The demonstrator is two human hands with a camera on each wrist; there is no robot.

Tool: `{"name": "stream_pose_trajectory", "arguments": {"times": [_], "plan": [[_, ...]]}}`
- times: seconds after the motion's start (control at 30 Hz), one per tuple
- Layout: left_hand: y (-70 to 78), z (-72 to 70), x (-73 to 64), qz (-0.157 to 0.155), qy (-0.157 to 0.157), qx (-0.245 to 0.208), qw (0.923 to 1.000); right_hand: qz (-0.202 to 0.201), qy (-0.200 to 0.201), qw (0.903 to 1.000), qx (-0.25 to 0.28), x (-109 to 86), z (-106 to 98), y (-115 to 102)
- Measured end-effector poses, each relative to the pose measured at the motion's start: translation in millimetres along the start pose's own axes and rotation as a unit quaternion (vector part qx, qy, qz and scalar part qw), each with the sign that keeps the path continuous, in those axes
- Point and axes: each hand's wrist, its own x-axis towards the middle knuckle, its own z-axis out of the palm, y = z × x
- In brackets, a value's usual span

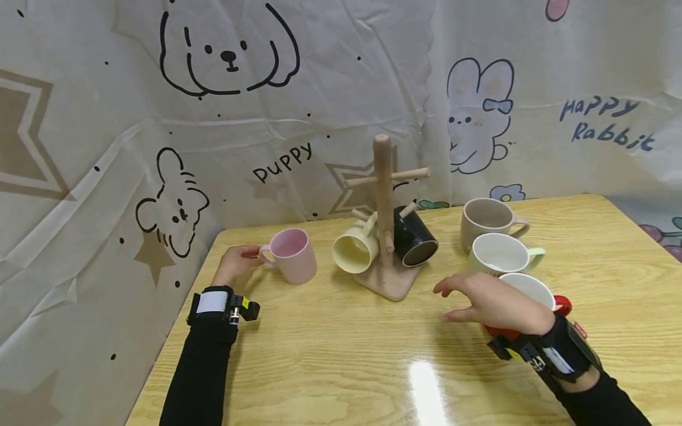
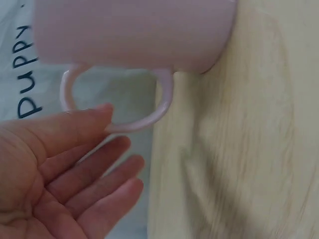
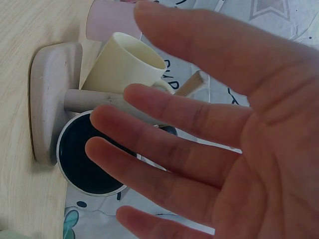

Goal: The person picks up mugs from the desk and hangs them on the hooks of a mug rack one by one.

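A pink mug [image 1: 297, 263] stands at the left of the wooden table, handle toward my left hand [image 1: 238, 264]. My left thumb and index finger pinch that handle [image 2: 167, 97]; the other fingers are loosely extended below it. My right hand [image 1: 487, 302] hangs over the table, fingers spread, holding nothing, partly covering a red-handled white mug [image 1: 527, 287]. Between the hands, a wooden mug tree [image 1: 382, 195] carries a pale yellow mug [image 1: 354, 248] and a black mug [image 1: 412, 239], both tilted.
At the right, a grey-beige mug [image 1: 486, 220] and a pale green mug [image 1: 498, 254] stand in a row behind the red-handled one. A printed cloth [image 1: 341, 77] hangs along the table's back and left edges. Bare pegs [image 1: 412, 174] stick out near the tree's top.
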Motion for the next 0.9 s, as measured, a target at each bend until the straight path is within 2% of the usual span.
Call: {"name": "stream_pose_trajectory", "arguments": {"times": [0.2, 0.43, 0.63, 0.8, 0.9], "plan": [[2.3, 8.4, 1.2, 0.001, 0.038, 0.041, 0.9985, 0.0, 0.0, 1.0, 0.0, 1.8, 0.3, 2.7], [0.5, 8.2, -12.4, 0.073, 0.04, 0.049, 0.9953, 0.003, 0.007, 1.0, -0.005, 1.0, 0.4, 4.9], [6.3, 11.3, -23.5, 0.102, 0.039, 0.01, 0.994, 0.004, 0.002, 1.0, -0.001, 1.7, 0.3, 5.2], [16.4, 20.1, -29.5, 0.099, 0.053, -0.058, 0.9919, 0.004, -0.008, 0.9999, 0.006, 2.8, 1.3, 5.2], [16.3, 23.5, -32.2, 0.1, 0.069, -0.071, 0.99, 0.007, -0.01, 0.9999, 0.01, 3.4, 1.9, 5.1]]}}
